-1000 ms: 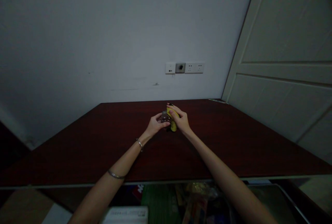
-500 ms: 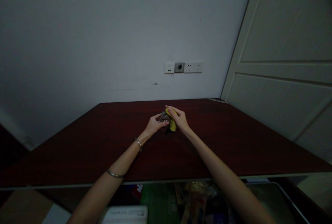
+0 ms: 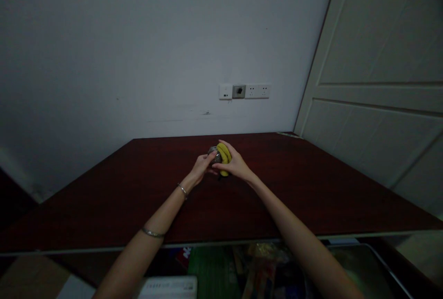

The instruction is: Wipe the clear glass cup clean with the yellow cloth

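Over the middle of the dark red tabletop point(image 3: 166, 188), both hands meet on one small bundle. My left hand point(image 3: 201, 168) grips a greyish-brown, shiny, rounded lump point(image 3: 215, 157), its thumb laid across the front. Against the lump's right side sits a yellow curved thing point(image 3: 224, 152) with a ridge or fold along it; its kind cannot be made out. My right hand point(image 3: 237, 163) curves around this yellow thing, fingers over the top and thumb below, pointing left. Whether the two parts are joined is hidden by the fingers.
A white wall with sockets point(image 3: 252, 91) stands behind the table, and a panelled door point(image 3: 377, 96) at the right. Below the front edge, a compartment holds a white box point(image 3: 169, 287), a green item point(image 3: 212, 271) and plastic-wrapped packets point(image 3: 263, 266).
The bundle has shifted slightly left. My right hand has opened wider around the yellow thing, its thumb now lower, and more yellow shows. My left thumb has moved up across the lump.
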The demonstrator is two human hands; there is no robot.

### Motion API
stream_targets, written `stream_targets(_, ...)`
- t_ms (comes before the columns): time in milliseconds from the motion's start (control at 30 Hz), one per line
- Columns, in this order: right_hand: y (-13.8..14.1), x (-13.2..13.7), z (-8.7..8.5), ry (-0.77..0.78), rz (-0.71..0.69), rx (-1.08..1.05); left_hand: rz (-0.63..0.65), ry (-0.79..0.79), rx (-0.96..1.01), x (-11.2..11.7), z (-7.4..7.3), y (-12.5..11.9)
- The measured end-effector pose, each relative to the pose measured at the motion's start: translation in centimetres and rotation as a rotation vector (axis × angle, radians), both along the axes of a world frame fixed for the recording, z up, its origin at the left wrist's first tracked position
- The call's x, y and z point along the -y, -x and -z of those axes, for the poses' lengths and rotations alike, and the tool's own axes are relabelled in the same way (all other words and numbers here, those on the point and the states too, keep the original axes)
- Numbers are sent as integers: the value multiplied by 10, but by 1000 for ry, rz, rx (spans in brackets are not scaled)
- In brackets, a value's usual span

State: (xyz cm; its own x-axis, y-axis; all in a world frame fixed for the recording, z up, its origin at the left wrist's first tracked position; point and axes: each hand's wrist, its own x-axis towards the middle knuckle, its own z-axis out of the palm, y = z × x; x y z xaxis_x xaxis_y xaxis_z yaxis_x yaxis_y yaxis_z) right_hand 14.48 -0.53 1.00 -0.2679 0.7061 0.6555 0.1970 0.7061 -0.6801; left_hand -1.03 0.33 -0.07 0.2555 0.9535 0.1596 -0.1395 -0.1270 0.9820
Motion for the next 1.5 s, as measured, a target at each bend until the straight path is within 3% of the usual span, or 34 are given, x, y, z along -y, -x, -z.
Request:
stream_targets(200, -3, -5, -4, 121, -2, -110, 157, 62, -32, -3, -3, 8)
stream_targets(333, -4, -6, -8, 211, 6, -238, 241, 26, -154, -6, -4, 17)
stream_targets(567, 1, -5, -10, 311, 24, -301, 149, -270, -79, -6, -5, 7)
stream_targets(900, 0, -12, -2, 344, -55, -286, -88, -371, -263, -6, 2, 6)
stream_targets(1067, 3, -14, 0, 263, 65, -366, -149, -389, -303, -2, 6, 2)
stream_targets(1300, 6, 7, -3, -144, 79, -114, -182, -458, -397, 4, 2, 0)
stream_targets(1400, 6, 6, -3, -129, 98, -141, -177, -498, -395, 9, -1, -1)
stream_targets(1500, 5, -4, -1, -6, 115, -246, -163, -531, -418, 13, -2, -3)
